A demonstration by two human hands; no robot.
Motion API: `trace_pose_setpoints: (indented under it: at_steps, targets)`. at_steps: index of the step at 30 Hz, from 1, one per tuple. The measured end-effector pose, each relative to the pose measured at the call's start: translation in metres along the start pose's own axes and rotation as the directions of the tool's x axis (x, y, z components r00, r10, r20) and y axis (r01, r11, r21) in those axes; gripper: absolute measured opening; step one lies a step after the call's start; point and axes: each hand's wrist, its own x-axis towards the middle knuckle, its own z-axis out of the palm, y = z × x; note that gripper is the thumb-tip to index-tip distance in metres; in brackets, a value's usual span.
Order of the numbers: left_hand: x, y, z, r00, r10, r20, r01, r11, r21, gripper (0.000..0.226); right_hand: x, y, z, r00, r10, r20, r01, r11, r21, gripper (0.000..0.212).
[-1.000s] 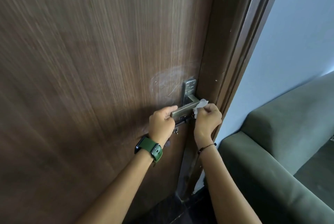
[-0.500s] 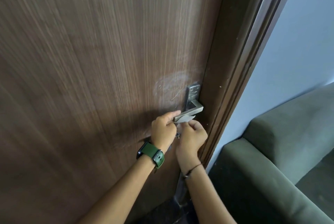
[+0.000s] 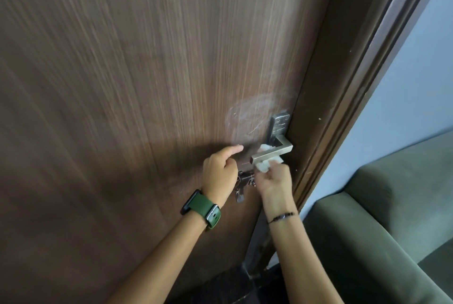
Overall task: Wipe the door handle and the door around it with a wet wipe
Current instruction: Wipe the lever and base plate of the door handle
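A square metal lever handle (image 3: 272, 151) juts from the dark brown wooden door (image 3: 147, 83), with its backplate (image 3: 279, 124) above it. My right hand (image 3: 274, 181) holds a crumpled white wet wipe (image 3: 263, 165) up against the underside and back of the lever; a bit of wipe shows above the lever too. My left hand (image 3: 220, 171), with a green watch on the wrist, is off the lever just to its left, index finger stretched toward the door and the other fingers curled, holding nothing. A pale smeared patch (image 3: 250, 117) marks the door left of the backplate.
A small metal latch with a hanging key (image 3: 241, 187) sits under the handle between my hands. The door frame (image 3: 343, 97) runs along the right. A green sofa (image 3: 382, 218) stands close at the lower right against a pale blue wall (image 3: 416, 83).
My left hand has let go of the lever's end and moved left, index finger out. My right hand has pushed the wipe up behind and under the lever, which now shows in full.
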Motion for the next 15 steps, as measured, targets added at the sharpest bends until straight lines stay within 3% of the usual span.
trace_pose_setpoints:
  at_steps: [3, 7, 11, 15]
  targets:
    - [0.002, -0.002, 0.001, 1.0, 0.001, 0.015, -0.001, 1.0, -0.001, 0.042, -0.006, 0.012, 0.001, 0.982, 0.151, 0.115, -0.151, 0.988, -0.016, 0.033]
    - [0.002, -0.003, 0.004, 1.0, -0.022, 0.011, 0.022, 1.0, 0.002, 0.044, -0.006, 0.002, 0.004, 0.985, 0.151, 0.084, -0.151, 0.988, -0.011, 0.032]
    - [0.003, -0.003, 0.009, 0.999, -0.047, 0.012, 0.047, 0.998, -0.044, 0.041, -0.009, 0.009, -0.005, 0.945, 0.166, 0.281, -0.191, 0.98, 0.062, 0.025]
    - [0.001, 0.006, 0.019, 0.997, -0.075, 0.003, 0.074, 0.989, -0.127, 0.037, -0.005, 0.002, -0.015, 0.886, 0.172, 0.431, -0.171, 0.984, -0.042, 0.022]
